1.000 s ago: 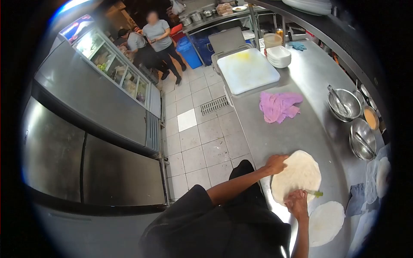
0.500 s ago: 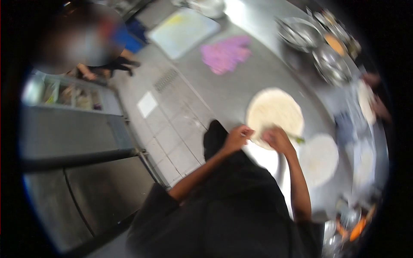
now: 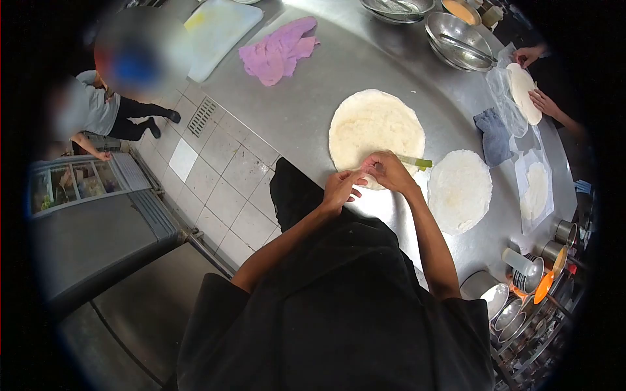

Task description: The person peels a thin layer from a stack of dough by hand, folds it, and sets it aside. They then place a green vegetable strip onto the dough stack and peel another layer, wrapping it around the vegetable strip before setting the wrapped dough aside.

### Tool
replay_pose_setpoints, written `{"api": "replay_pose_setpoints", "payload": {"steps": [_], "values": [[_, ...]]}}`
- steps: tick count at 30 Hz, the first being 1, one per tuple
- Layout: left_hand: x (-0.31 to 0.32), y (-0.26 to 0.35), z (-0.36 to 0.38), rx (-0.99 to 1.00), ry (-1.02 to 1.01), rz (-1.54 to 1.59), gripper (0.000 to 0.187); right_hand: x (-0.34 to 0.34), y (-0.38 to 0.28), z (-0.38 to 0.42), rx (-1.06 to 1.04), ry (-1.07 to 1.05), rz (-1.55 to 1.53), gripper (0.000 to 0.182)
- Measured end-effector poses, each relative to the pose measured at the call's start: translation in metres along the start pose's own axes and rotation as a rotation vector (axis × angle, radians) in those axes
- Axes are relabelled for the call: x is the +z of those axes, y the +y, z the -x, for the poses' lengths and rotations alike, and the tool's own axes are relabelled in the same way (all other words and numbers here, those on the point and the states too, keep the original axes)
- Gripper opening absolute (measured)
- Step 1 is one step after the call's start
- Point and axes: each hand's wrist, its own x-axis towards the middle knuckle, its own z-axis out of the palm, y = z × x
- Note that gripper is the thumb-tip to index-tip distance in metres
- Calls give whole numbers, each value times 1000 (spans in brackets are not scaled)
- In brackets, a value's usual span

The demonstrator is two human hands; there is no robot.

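Note:
A large round flatbread [image 3: 375,127] lies on the steel counter in front of me. At its near edge my left hand [image 3: 342,188] and my right hand [image 3: 386,172] meet, fingertips close together. Both hands are closed, the fingers bent and pinched; whatever is between them is too small or hidden to tell. A green strip-like object [image 3: 416,161] lies across the flatbread's right edge, one end hidden behind my right hand. I cannot make out its kind or whether that hand grips it. A second, paler flatbread [image 3: 460,191] rests to the right.
A pink cloth [image 3: 279,51] and a white cutting board [image 3: 223,32] lie at the back left. Metal bowls [image 3: 459,42] stand at the back right. Another person's hands [image 3: 545,103] hold dough beside a grey cloth [image 3: 493,135]. Pots [image 3: 484,287] crowd the lower right.
My view has shifted, so the counter's things appear higher and further left. My right hand has come closer to my left. The other person's dough shows more fully.

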Motion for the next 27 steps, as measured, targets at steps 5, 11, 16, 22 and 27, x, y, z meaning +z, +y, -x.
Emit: {"api": "replay_pose_setpoints", "payload": {"steps": [5, 11, 16, 22, 27], "values": [[-5, -13, 1, 54, -17, -28, 36, 6, 1, 0, 197, 85, -173, 17], [-11, -29, 1, 134, -51, -21, 30, 9, -11, -4, 129, 157, -43, 17], [-10, -31, -2, 265, -49, -28, 29, 5, -21, -7, -204, 86, 240, 15], [-16, -35, -6, 285, -80, -128, 27, 6, -10, -21, -155, 47, 305, 16], [-17, -38, -9, 350, -56, -143, 31, 4, -2, -18, -24, 239, 204, 19]]}}
